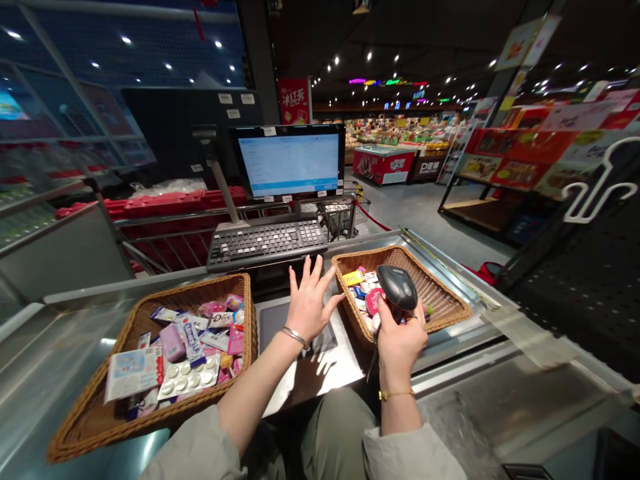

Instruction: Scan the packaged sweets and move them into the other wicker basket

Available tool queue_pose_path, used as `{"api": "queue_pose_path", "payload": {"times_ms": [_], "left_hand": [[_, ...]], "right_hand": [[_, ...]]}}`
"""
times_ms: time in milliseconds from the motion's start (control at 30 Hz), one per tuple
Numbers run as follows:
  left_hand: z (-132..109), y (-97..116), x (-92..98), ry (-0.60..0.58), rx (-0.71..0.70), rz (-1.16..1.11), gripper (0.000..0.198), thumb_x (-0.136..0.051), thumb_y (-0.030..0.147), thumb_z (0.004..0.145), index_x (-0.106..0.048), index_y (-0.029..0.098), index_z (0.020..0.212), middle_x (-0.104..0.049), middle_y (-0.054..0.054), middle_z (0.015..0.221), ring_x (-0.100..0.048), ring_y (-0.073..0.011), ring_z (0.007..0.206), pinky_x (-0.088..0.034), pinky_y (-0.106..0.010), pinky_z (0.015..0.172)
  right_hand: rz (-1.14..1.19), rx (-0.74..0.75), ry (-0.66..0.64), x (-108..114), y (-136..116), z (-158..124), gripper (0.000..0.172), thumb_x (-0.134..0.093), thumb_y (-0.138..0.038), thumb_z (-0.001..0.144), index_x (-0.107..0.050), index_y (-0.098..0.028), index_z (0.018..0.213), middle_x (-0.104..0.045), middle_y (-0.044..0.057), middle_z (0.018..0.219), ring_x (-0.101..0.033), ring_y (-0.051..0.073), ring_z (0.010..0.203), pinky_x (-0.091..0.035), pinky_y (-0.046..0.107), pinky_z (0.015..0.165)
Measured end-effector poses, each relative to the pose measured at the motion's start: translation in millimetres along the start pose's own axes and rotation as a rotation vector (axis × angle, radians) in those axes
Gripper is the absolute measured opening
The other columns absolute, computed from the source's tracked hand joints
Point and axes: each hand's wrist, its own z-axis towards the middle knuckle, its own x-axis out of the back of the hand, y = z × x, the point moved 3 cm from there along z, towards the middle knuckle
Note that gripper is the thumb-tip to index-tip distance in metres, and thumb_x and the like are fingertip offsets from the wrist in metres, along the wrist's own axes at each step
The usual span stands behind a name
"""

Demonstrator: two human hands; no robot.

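Note:
My right hand [401,340] is closed around the handle of a black barcode scanner [397,285], held over the right wicker basket [440,290]. A round pink package [374,301] shows beside the scanner and my thumb; I cannot tell whether it lies on the other sweets or is touched. With fingers spread and nothing in it, my left hand [311,301] hovers above the counter between the two baskets, its fingertips close to the right basket's left rim. The left wicker basket [245,333] holds several sweets, a purple package [173,343] and a white blister pack [193,380].
Behind my left hand stand a black keyboard [267,239] and a lit monitor [293,163]. A metal counter [450,350] surrounds the baskets. Metal cart rails [170,233] lie beyond it at left. White hooks [590,193] hang at right, near shelves of red boxes [525,150].

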Motion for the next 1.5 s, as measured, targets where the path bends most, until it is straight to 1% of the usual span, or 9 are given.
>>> {"api": "queue_pose_path", "payload": {"times_ms": [233, 433, 600, 767, 933, 1100, 1233, 1367, 1500], "left_hand": [[-40.5, -29.5, 31.2, 0.020, 0.102, -0.029, 0.058, -0.053, 0.044, 0.094, -0.040, 0.025, 0.147, -0.025, -0.014, 0.160, -0.013, -0.0333, 0.150, -0.013, -0.067, 0.116], [-79.0, -58.5, 53.5, 0.006, 0.210, 0.008, 0.060, -0.053, 0.045, 0.094, -0.040, 0.022, 0.147, -0.023, -0.015, 0.161, -0.014, -0.0316, 0.150, -0.016, -0.064, 0.117], [-113.2, -90.4, 68.5, 0.001, 0.281, 0.053, 0.062, -0.052, 0.046, 0.094, -0.037, 0.020, 0.148, -0.023, -0.017, 0.161, -0.013, -0.0314, 0.150, -0.018, -0.063, 0.117], [-139.6, -124.4, 85.4, 0.001, 0.356, 0.113, 0.062, -0.051, 0.047, 0.094, -0.037, 0.020, 0.148, -0.024, -0.017, 0.160, -0.015, -0.0318, 0.150, -0.018, -0.062, 0.117], [-163.1, -155.7, 100.3, -0.049, 0.422, 0.186, 0.065, -0.051, 0.050, 0.093, -0.038, 0.019, 0.148, -0.023, -0.018, 0.160, -0.015, -0.0341, 0.149, -0.016, -0.065, 0.116], [-185.2, -180.7, 109.7, -0.114, 0.466, 0.241, 0.068, -0.056, 0.051, 0.090, -0.037, 0.022, 0.149, -0.024, -0.018, 0.160, -0.017, -0.0356, 0.149, -0.015, -0.067, 0.115], [-198.8, -195.9, 112.1, -0.188, 0.481, 0.252, 0.073, -0.062, 0.051, 0.086, -0.035, 0.027, 0.150, -0.022, -0.016, 0.161, -0.017, -0.0362, 0.149, -0.012, -0.069, 0.114], [-207.9, -208.8, 112.0, -0.281, 0.491, 0.256, 0.077, -0.068, 0.050, 0.083, -0.036, 0.027, 0.149, -0.018, -0.016, 0.162, -0.013, -0.0366, 0.149, -0.011, -0.068, 0.115], [-213.3, -219.2, 111.7, -0.325, 0.473, 0.260, 0.079, -0.070, 0.049, 0.081, -0.036, 0.027, 0.149, -0.018, -0.016, 0.162, -0.011, -0.0370, 0.149, -0.012, -0.069, 0.114]], "right_hand": [[0.094, -0.002, -0.092, -13.1, -25.1, -21.0, 0.060, -0.069, -0.052, 0.075, -0.067, -0.007, 0.115, -0.058, 0.023, 0.132, -0.044, 0.034, 0.135, -0.033, 0.049, 0.113], [0.163, 0.121, -0.296, -27.3, -47.9, -41.1, 0.048, -0.067, -0.045, 0.079, -0.068, -0.012, 0.113, -0.063, 0.017, 0.128, -0.039, 0.030, 0.140, -0.031, 0.047, 0.115], [0.168, 0.219, -0.464, -41.5, -58.7, -57.6, 0.043, -0.065, -0.045, 0.082, -0.069, -0.015, 0.112, -0.062, 0.014, 0.129, -0.034, 0.030, 0.143, -0.028, 0.051, 0.117], [0.160, 0.316, -0.587, -59.2, -65.4, -75.8, 0.042, -0.065, -0.046, 0.082, -0.069, -0.019, 0.114, -0.063, 0.011, 0.130, -0.036, 0.030, 0.142, -0.028, 0.052, 0.117], [0.185, 0.377, -0.698, -74.2, -73.9, -94.5, 0.030, -0.066, -0.046, 0.080, -0.073, -0.022, 0.097, -0.063, 0.009, 0.131, -0.037, 0.031, 0.141, -0.030, 0.057, 0.114], [0.191, 0.437, -0.806, -85.9, -78.7, -114.8, 0.026, -0.066, -0.044, 0.080, -0.072, -0.024, 0.096, -0.063, 0.008, 0.131, -0.036, 0.031, 0.142, -0.029, 0.061, 0.113], [0.194, 0.486, -0.841, -93.4, -77.5, -129.7, 0.022, -0.066, -0.042, 0.080, -0.071, -0.024, 0.092, -0.064, 0.008, 0.131, -0.036, 0.031, 0.142, -0.029, 0.062, 0.112], [0.188, 0.494, -0.878, -98.9, -75.8, -140.5, 0.020, -0.066, -0.040, 0.080, -0.071, -0.023, 0.089, -0.064, 0.008, 0.131, -0.036, 0.031, 0.142, -0.029, 0.063, 0.111], [0.178, 0.490, -0.925, -102.9, -76.0, -147.6, 0.021, -0.064, -0.041, 0.080, -0.071, -0.024, 0.090, -0.063, 0.008, 0.131, -0.036, 0.032, 0.142, -0.028, 0.064, 0.111]]}}
